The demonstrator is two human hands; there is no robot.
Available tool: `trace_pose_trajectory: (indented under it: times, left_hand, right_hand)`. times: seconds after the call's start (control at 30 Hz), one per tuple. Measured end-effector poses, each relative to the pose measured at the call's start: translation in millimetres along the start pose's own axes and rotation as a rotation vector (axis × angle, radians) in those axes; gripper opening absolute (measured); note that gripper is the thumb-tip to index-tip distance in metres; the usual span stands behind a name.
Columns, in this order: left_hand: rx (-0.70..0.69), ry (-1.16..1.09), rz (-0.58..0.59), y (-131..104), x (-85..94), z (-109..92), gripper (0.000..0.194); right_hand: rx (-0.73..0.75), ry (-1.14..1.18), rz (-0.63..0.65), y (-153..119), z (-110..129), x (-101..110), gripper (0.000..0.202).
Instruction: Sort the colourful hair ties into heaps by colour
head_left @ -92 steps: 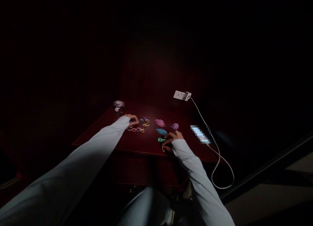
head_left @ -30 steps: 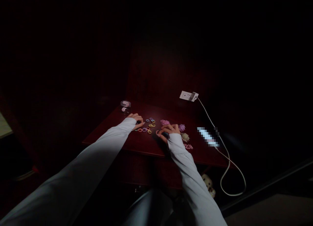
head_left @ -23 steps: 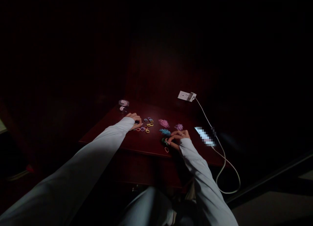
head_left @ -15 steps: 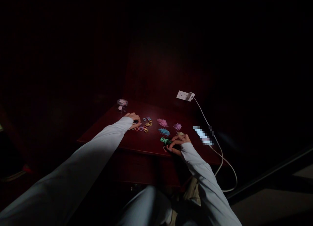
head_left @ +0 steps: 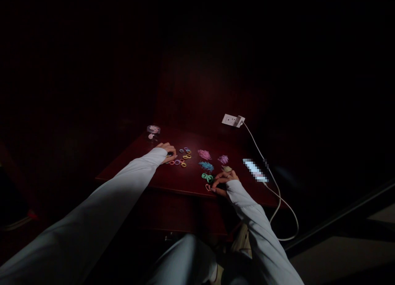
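On the left of the dark red table, my left hand (head_left: 168, 150) rests with fingers curled down over small hair ties; whatever lies under the fingers is hidden. Beside its fingertips are several coloured hair ties, among them a red one (head_left: 172, 163) and a yellow one (head_left: 184, 165). Close to the front edge, my right hand (head_left: 224, 182) has its thumb and finger pinched at a peach-coloured hair tie (head_left: 207, 187). Just behind that tie lie green hair ties (head_left: 207, 177), near the right fingers. A pale yellowish pile (head_left: 227, 169) sits behind the right hand.
Small piles of pink (head_left: 204, 154), blue (head_left: 206, 166) and purple (head_left: 223, 159) bands lie mid-table. A clear round container (head_left: 153, 131) stands back left. To the right is a blurred-out phone (head_left: 255, 170) with a white cable (head_left: 280, 194) running to a wall socket (head_left: 230, 120).
The right fingers have drawn slightly away from the green hair ties, which show more fully now. My left hand keeps its place. The whole view has shifted a little.
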State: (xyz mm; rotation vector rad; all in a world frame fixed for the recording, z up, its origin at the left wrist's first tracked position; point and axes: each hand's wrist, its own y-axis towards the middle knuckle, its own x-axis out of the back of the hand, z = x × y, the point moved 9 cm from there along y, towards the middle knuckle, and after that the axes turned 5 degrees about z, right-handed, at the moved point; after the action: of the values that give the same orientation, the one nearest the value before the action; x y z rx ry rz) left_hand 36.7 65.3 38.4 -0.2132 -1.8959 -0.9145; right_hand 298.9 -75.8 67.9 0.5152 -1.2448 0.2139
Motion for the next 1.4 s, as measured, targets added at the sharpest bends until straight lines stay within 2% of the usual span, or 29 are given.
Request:
trace_pose_trajectory:
  times: [0.27, 0.5, 0.7, 0.87, 1.0, 1.17, 1.4]
  left_hand:
    - [0.012, 0.034, 0.007, 2, 3.1, -1, 0.022]
    - [-0.004, 0.020, 0.001, 1, 10.6, -5, 0.019]
    - [-0.112, 0.005, 0.004, 5, 0.8, -24, 0.017]
    - [-0.141, -0.020, 0.049, 11, -9.5, -32, 0.018]
    - [-0.140, -0.019, 0.077, 11, -12.3, -34, 0.014]
    - [-0.137, -0.057, 0.071, 8, -9.2, -35, 0.012]
    - [-0.130, -0.116, 0.079, 9, -11.5, -33, 0.013]
  right_hand:
    - [-0.024, 0.001, -0.103, 2, -4, 8, 0.021]
    - [-0.032, -0.070, -0.202, 16, 15, 11, 0.024]
    - [-0.011, -0.178, -0.196, 33, 29, 0, 0.028]
    - [-0.131, -0.151, -0.203, 45, 29, -4, 0.027]
    - [-0.187, -0.147, -0.220, 53, 36, -10, 0.027]
    - [-0.132, -0.139, -0.233, 60, 50, -19, 0.029]
    - [-0.138, -0.109, -0.201, 60, 52, -20, 0.025]
